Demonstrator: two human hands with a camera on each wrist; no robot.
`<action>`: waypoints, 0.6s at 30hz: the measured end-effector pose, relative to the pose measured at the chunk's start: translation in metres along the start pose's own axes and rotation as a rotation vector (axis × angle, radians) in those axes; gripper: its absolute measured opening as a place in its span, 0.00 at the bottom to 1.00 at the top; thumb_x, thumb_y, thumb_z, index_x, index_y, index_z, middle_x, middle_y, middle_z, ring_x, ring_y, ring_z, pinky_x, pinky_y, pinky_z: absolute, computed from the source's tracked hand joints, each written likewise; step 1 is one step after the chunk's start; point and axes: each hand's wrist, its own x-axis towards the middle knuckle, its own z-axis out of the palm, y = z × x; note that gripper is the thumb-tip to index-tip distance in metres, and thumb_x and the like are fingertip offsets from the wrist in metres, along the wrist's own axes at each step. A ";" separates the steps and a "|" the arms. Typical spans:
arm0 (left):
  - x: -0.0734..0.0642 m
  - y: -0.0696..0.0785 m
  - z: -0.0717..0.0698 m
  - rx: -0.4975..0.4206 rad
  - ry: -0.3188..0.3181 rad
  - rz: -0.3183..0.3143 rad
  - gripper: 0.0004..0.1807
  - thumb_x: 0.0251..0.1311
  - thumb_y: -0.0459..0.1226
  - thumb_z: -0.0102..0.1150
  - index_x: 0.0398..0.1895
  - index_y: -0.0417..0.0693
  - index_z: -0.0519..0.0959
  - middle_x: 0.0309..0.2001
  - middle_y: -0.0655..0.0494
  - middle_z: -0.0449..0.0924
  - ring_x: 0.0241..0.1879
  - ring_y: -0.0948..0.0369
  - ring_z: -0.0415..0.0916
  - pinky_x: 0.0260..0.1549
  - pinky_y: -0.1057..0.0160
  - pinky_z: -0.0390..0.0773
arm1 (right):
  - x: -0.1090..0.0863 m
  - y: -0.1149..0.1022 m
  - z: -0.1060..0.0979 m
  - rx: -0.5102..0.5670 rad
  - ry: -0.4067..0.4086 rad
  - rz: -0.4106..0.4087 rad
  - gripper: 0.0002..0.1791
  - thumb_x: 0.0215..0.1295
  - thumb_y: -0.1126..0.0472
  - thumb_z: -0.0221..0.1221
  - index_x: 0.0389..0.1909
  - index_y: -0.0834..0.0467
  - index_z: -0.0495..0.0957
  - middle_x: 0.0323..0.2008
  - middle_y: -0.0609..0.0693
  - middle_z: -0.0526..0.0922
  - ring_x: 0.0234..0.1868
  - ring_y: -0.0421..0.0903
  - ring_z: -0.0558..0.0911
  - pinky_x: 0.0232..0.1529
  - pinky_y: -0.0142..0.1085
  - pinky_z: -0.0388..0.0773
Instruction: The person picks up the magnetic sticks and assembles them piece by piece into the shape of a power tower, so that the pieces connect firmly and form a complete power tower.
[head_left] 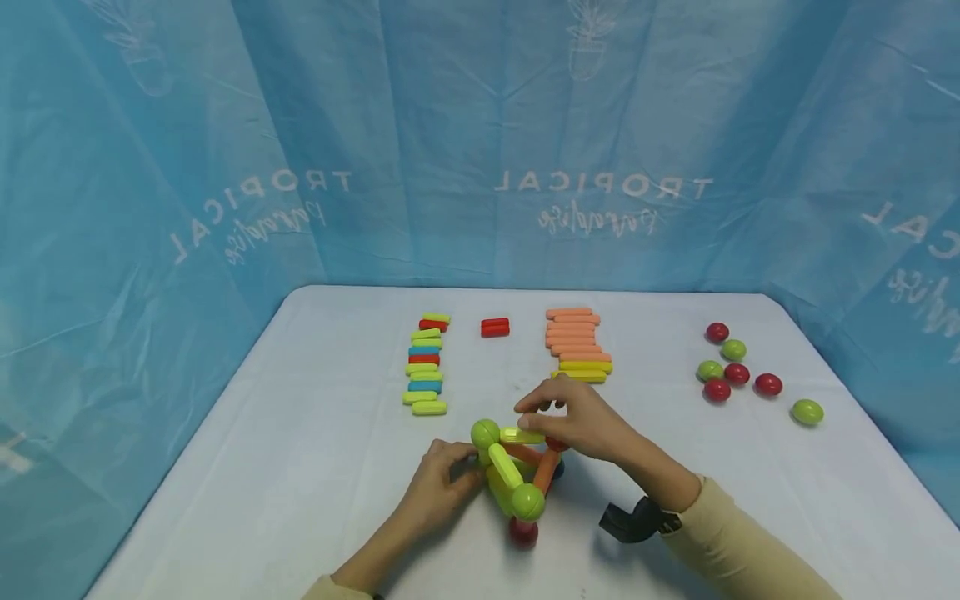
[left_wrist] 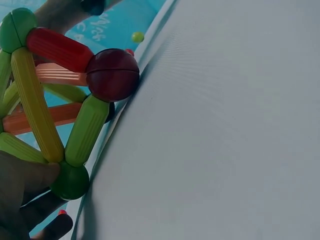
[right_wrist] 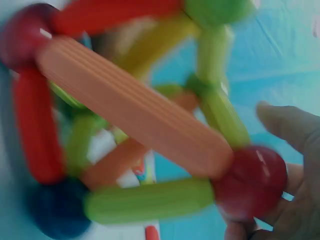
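Note:
A frame of coloured rods and balls (head_left: pixel 505 467) stands at the front middle of the table, with a red ball (head_left: pixel 523 532) at its near bottom. My left hand (head_left: pixel 441 483) is at its left side; in the left wrist view the thumb and a finger pinch a low green ball (left_wrist: pixel 71 181). Over the far right corner is my right hand (head_left: pixel 573 417), its fingers loosely bent above a light green rod (head_left: pixel 521 435). In the blurred right wrist view, fingers lie beside and behind a red corner ball (right_wrist: pixel 252 181), while one digit stands apart from it.
Beyond the frame lie a column of short green, red and blue rods (head_left: pixel 424 367), two red rods (head_left: pixel 495 327), and longer orange rods (head_left: pixel 572 333) with yellow ones (head_left: pixel 583 371). Loose red and green balls (head_left: pixel 737 373) are scattered at the right. A blue curtain (head_left: pixel 480 167) surrounds the table.

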 end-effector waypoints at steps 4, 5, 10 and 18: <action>-0.005 0.000 -0.005 0.003 0.026 -0.007 0.13 0.53 0.32 0.66 0.44 0.45 0.83 0.41 0.56 0.80 0.43 0.55 0.70 0.46 0.53 0.70 | 0.037 0.015 -0.008 0.059 0.069 0.021 0.12 0.64 0.54 0.62 0.46 0.53 0.83 0.41 0.43 0.82 0.41 0.46 0.77 0.40 0.42 0.75; -0.007 0.000 -0.006 0.001 0.028 -0.012 0.13 0.53 0.32 0.66 0.44 0.45 0.82 0.41 0.56 0.79 0.43 0.54 0.70 0.46 0.53 0.70 | 0.051 0.021 -0.008 0.060 0.088 0.023 0.13 0.64 0.54 0.62 0.47 0.54 0.83 0.42 0.45 0.82 0.41 0.47 0.77 0.39 0.42 0.76; -0.012 -0.001 -0.012 -0.001 0.010 -0.065 0.13 0.55 0.33 0.66 0.45 0.44 0.82 0.41 0.56 0.78 0.43 0.56 0.68 0.46 0.53 0.69 | 0.115 0.052 0.004 -0.062 0.148 0.094 0.18 0.63 0.56 0.63 0.53 0.58 0.80 0.51 0.53 0.79 0.49 0.53 0.76 0.42 0.43 0.75; -0.020 0.001 -0.015 -0.007 -0.002 -0.074 0.14 0.54 0.35 0.67 0.44 0.45 0.82 0.41 0.59 0.78 0.44 0.58 0.68 0.48 0.51 0.69 | 0.163 0.092 0.021 -0.399 0.155 0.163 0.21 0.60 0.57 0.65 0.55 0.58 0.80 0.51 0.56 0.80 0.46 0.53 0.70 0.42 0.46 0.66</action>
